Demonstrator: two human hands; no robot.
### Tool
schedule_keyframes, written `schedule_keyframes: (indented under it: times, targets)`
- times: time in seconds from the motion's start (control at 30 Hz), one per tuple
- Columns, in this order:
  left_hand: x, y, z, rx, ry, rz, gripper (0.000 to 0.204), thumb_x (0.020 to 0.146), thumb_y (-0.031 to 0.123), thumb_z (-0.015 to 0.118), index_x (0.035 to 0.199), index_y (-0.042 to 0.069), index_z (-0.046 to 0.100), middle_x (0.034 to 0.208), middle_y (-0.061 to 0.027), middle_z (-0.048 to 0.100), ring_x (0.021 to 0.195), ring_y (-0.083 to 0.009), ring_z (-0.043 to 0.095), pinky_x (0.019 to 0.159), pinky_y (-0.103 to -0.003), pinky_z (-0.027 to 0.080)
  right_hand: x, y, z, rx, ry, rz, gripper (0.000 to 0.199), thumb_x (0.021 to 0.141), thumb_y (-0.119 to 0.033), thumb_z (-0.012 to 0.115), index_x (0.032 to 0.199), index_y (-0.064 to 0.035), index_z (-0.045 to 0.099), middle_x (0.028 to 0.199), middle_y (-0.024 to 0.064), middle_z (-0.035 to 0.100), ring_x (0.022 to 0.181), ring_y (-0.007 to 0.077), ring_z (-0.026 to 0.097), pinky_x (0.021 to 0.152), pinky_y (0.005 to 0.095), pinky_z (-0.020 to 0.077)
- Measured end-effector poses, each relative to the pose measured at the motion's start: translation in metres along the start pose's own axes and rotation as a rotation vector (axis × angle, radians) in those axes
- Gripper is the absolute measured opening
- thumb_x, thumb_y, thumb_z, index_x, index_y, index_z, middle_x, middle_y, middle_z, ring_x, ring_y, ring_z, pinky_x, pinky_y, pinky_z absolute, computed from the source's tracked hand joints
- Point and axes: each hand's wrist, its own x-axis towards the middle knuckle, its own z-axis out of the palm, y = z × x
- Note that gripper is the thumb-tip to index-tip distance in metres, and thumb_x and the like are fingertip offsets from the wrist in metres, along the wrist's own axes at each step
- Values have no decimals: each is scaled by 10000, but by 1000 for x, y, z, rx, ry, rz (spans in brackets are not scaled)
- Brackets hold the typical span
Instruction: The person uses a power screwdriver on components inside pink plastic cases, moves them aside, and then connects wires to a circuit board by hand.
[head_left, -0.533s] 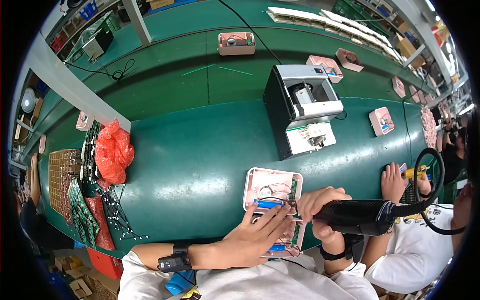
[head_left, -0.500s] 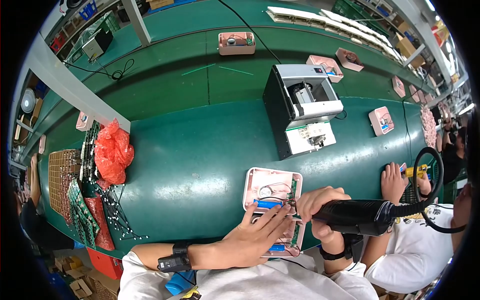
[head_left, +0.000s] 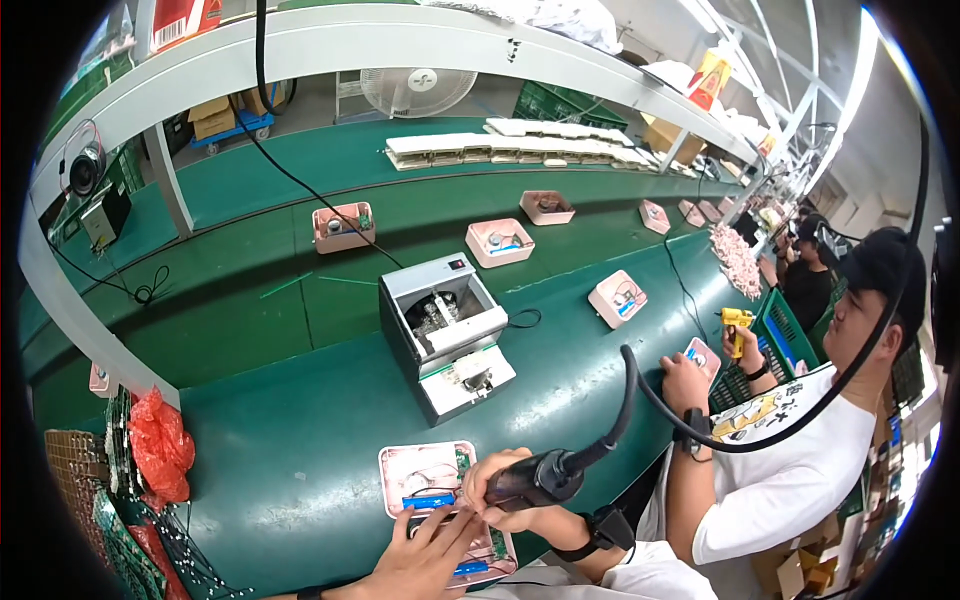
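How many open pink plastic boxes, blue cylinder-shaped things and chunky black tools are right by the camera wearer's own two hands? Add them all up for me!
Open pink plastic boxes: 2
Blue cylinder-shaped things, one in each box: 2
Chunky black tool, held in the right hand: 1
Total: 5

Tilted up and turned right since half a second ago.
Now showing a white fan (head_left: 418,90), a pale shelf beam (head_left: 400,46) across the top and a neighbouring worker's black cap (head_left: 885,268); placing left hand (head_left: 428,556) and right hand (head_left: 482,478) lower and further left in view; losing a red bin at lower left.
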Motion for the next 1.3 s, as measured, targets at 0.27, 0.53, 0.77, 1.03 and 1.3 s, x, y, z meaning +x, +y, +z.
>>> schedule_keyframes:
  times: [0.27,0.53,0.77,1.03,1.3]
  targets:
    - [6,-9,-9,73,-10,-43,994,715,255,808,1579,10,383,1636,-135,394,1473,-369,374,1196,-614,277,89,-42,-30,133,148,-399,503,875,-414,854,902,-28,535,666,72,584,569,180,566,564,341,493]
    - [12,-17,-29,295,-79,-27,1020,733,445,836,1545,-9,417,1602,-178,406,1408,-366,434,1117,-665,318,105,-22,-35,-46,204,-357,504,870,-396,860,908,-33,513,664,60,558,559,166,537,543,305,473]
    - [8,-25,-20,229,-24,-34,1019,729,399,833,1564,6,402,1622,-166,390,1394,-366,445,1111,-623,353,98,-27,-32,-44,223,-162,509,875,-421,855,912,-44,516,653,64,551,536,163,523,530,300,459]
    - [9,-26,-24,219,-9,-19,905,748,272,765,1525,-51,434,1627,-224,374,1413,-367,435,1120,-594,375,93,-49,-28,-94,126,-298,549,940,-558,709,882,-68,468,618,47,526,499,154,509,514,317,459]
    - [-1,-24,-19,250,56,8,688,845,188,623,1463,-90,502,1596,-267,408,1416,-364,436,1133,-589,366,101,-53,-20,-126,191,-333,565,948,-598,650,879,-72,456,591,35,492,441,150,466,472,300,442]
